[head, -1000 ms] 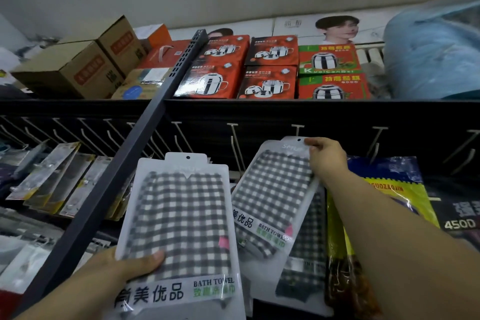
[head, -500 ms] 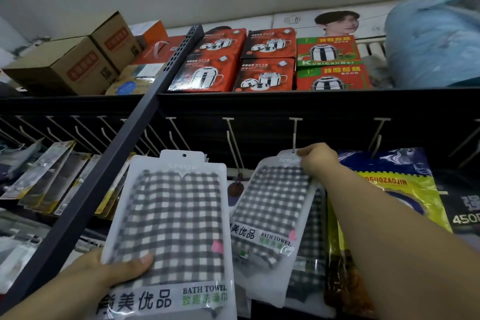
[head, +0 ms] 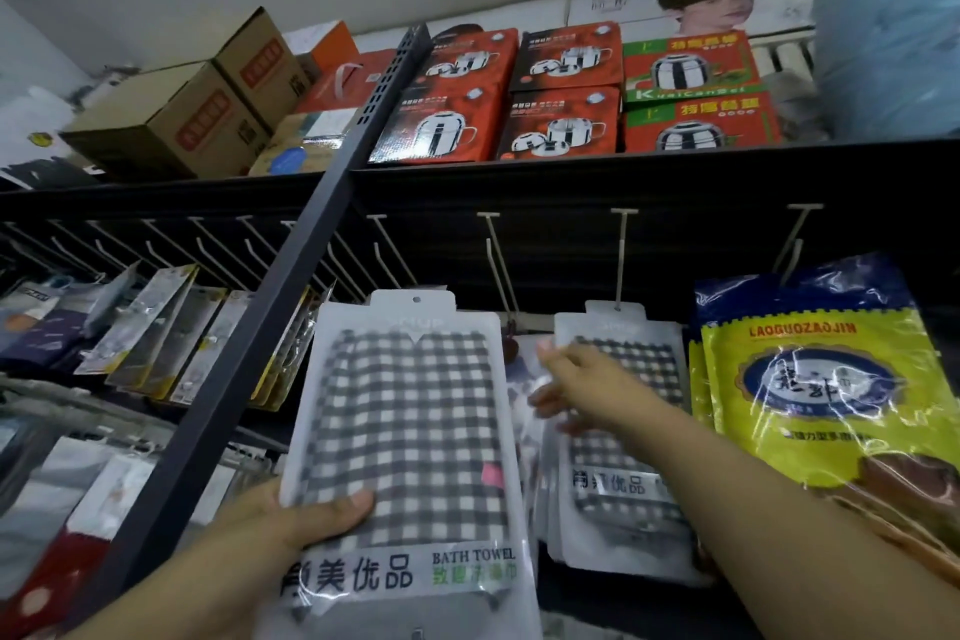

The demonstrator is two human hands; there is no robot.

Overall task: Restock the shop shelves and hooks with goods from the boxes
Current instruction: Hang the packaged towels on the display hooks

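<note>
Shop shelving fills the view: a dark peg rail (head: 675, 203) under the top shelf's front edge. One bath towel pack (head: 410, 437) is held below the rail; a second bath towel pack (head: 623, 379) hangs on a hook (head: 619, 255). Risk: the hung pack may slide off if nudged, and the held pack's hole may miss a hook. Left hand (head: 291, 520) pinches the held pack's lower edge, thumb on front. Right hand (head: 576, 387) is spread, reaching leftward across the hung pack.

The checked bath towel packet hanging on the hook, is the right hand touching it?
Cannot tell. In the head view the right hand overlaps the hanging checked bath towel packet, fingers spread and blurred, so neither contact nor gap shows plainly.
</note>
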